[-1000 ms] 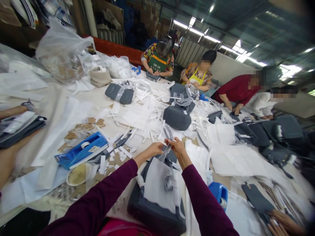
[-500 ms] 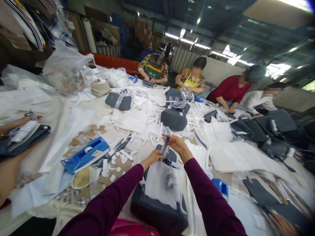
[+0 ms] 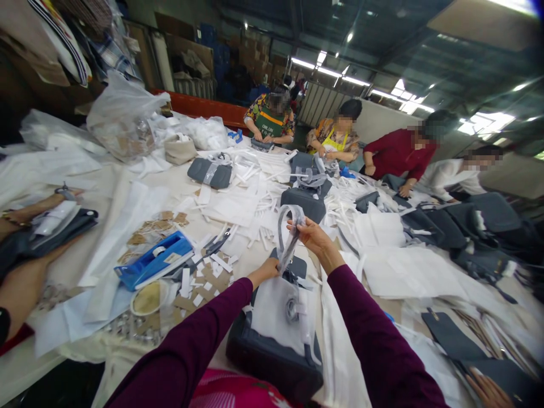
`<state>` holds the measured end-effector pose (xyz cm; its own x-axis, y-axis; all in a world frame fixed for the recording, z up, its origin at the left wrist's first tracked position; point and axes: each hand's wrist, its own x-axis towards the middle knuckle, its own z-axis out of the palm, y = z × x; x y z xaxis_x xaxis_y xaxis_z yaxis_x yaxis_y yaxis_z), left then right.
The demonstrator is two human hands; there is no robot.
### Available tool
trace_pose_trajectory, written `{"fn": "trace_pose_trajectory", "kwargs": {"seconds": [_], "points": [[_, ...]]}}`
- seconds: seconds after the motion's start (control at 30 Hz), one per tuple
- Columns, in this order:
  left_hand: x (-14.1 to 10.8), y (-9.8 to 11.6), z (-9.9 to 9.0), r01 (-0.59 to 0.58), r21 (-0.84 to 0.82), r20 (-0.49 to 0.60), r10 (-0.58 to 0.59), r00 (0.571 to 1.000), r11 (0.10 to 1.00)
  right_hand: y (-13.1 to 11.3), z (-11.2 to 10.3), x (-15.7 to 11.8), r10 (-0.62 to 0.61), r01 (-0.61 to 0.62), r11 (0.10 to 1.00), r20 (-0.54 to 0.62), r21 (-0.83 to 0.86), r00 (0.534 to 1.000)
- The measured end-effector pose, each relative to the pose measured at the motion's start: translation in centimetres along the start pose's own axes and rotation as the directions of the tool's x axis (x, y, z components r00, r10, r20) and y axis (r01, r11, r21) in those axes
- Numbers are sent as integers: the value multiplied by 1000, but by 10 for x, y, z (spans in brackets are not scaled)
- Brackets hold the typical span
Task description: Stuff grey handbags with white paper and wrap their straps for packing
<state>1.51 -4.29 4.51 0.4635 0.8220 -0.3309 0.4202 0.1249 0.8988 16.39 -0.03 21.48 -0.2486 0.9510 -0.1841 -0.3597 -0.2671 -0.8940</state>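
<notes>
A dark grey bag (image 3: 272,362) lies before me, with a white foam sheet (image 3: 272,311) over its front. Above its top rises a looped handle strap (image 3: 281,226) in clear plastic wrap. My left hand (image 3: 267,271) is closed round the lower end of the strap, close to the bag. Up near the top of the loop, my right hand (image 3: 313,235) pinches the plastic wrap between thumb and fingers. A wrapped metal ring (image 3: 291,309) rests on the foam sheet.
To the left are a blue tape dispenser (image 3: 155,260), a round tape roll (image 3: 145,298) and scattered white labels (image 3: 198,299). Another grey bag (image 3: 302,203) stands ahead. Co-workers sit across the table; a neighbour's hands hold grey pieces (image 3: 51,232) at far left.
The strap has opened into a taller, wider loop. My right hand has moved slightly up and right along it; my left hand stays low near the bag.
</notes>
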Motion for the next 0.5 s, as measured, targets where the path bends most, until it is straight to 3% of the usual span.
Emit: {"fn": "trace_pose_trajectory", "kwargs": {"seconds": [0.13, 0.27, 0.5], "points": [[1, 0, 5, 87, 80, -16, -86, 996, 993, -11, 3, -3, 2, -2, 1000, 31, 9, 1000], [-2, 2, 7, 133, 89, -36, -130, 991, 987, -34, 14, -8, -70, 71, 997, 44, -25, 997], [-12, 6, 8, 95, -95, -110, -105, 988, 991, -84, 63, -35, -233, 244, 959, 92, -142, 968]]}}
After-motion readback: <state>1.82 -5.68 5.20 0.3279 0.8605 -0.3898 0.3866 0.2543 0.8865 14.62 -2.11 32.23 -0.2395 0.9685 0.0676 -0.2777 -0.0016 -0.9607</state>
